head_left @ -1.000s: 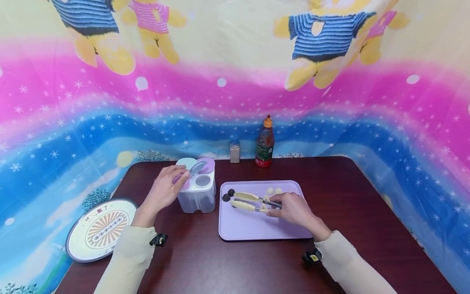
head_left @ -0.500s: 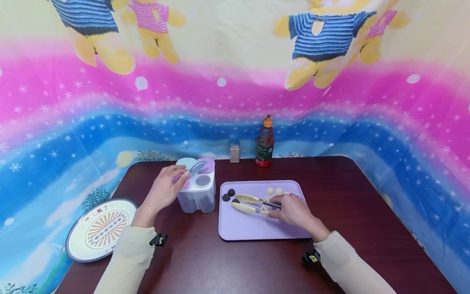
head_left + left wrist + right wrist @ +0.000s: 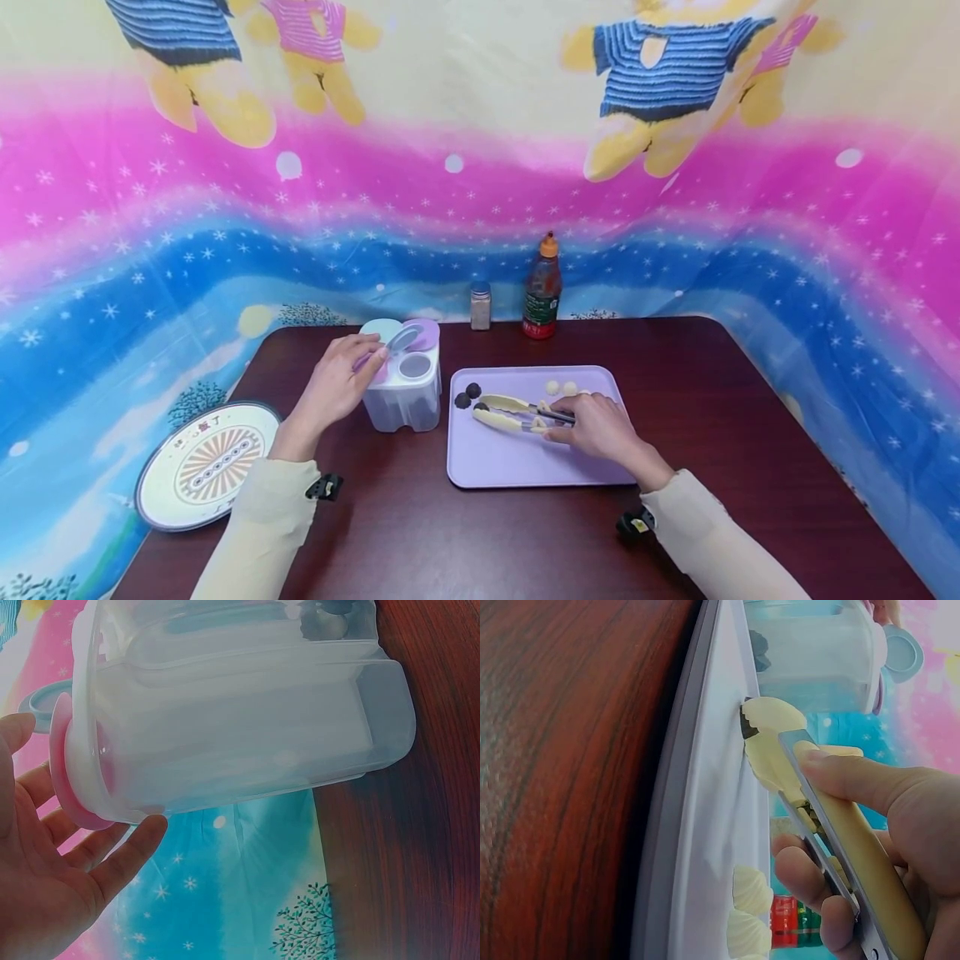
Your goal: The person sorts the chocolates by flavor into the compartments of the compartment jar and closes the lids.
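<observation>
Tabletop (image 3: 450, 542) margins around tray (image 3: 525, 467) and tongs (image 3: 507, 404)

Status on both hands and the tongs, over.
Right hand gripping tongs, open at dark piece. Left hand at raised lid. No obstruction visible.

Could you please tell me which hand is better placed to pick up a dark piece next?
Probably the right hand: it holds the tongs, whose tips are by a dark piece on the tray, while the left hand is at the raised lid of the box.
</observation>
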`<state>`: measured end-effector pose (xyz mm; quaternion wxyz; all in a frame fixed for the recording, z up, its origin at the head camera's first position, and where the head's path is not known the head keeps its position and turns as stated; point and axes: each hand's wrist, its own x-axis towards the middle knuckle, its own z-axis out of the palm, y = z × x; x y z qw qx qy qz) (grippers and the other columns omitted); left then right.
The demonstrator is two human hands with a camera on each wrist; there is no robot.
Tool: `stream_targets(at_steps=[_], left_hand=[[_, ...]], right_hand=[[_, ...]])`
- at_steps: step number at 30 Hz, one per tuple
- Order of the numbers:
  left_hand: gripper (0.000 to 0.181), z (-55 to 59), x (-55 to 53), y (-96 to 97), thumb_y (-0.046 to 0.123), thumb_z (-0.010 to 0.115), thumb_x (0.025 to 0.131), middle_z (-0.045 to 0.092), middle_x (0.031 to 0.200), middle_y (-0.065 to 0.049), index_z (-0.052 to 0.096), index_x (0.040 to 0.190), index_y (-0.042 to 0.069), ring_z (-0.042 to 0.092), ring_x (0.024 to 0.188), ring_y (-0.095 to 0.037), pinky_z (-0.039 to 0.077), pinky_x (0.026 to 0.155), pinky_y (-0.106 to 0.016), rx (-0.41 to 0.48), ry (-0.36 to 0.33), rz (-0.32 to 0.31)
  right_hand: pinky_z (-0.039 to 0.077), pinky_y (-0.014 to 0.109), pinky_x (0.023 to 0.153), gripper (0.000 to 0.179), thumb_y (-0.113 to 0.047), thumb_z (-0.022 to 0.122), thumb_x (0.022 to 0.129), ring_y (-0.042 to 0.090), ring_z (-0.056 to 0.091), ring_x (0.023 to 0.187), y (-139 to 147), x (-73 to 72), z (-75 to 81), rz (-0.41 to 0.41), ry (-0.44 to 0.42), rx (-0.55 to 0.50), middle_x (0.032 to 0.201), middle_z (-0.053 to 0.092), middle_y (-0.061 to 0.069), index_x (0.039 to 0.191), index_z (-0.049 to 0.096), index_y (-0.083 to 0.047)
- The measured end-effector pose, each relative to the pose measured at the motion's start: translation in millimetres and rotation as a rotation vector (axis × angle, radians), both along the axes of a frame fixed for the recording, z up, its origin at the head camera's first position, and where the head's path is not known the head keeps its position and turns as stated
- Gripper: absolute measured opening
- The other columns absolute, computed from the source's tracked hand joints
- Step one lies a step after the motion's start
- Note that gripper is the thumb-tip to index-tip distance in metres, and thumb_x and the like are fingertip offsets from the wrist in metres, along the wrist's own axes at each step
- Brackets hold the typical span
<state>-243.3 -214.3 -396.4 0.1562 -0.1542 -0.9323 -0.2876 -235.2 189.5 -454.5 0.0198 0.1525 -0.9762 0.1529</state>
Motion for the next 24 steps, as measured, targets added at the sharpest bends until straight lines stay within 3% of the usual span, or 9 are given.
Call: stream_targets(at_steps=[8,20,24], left_hand=[[0.046,0.1,-0.3,-0.3,0.038,0.047,0.104,0.058,0.141,-0.019,0.069,0.123,0.003,0.043,0.138,-0.039,0.033,0.115,-0.057,0.000,0.000,0.001],[0.046,-0.8,0.0,-0.6,0.039,0.047,0.105,0.057,0.143,-0.019,0.068,0.124,0.003,0.042,0.139,-0.039,0.032,0.116,-0.057,0.004,-0.011,0.003],[0.046,-0.8,0.3,-0.3,0.039,0.047,0.105,0.056,0.143,-0.018,0.068,0.125,0.003,0.041,0.140,-0.039,0.032,0.116,-0.057,0.007,-0.019,0.001]], right_hand=[[0.040,0.028,0.062,0.043,-0.044,0.085,0.075,0.009,0.052,0.069,-1,0.7,6.4,0.018,-0.015,-0.041,0.091,0.074,-0.006,0.111,0.078,-0.023],[0.042,0.028,0.065,0.048,-0.046,0.085,0.075,0.012,0.060,0.082,-5,4.4,23.5,0.018,0.018,-0.132,0.107,0.076,0.000,0.116,0.076,-0.023],[0.040,0.028,0.061,0.049,-0.045,0.084,0.076,0.012,0.057,0.079,-8,5.9,33.5,0.014,0.017,-0.162,0.105,0.076,-0.001,0.119,0.075,-0.023]])
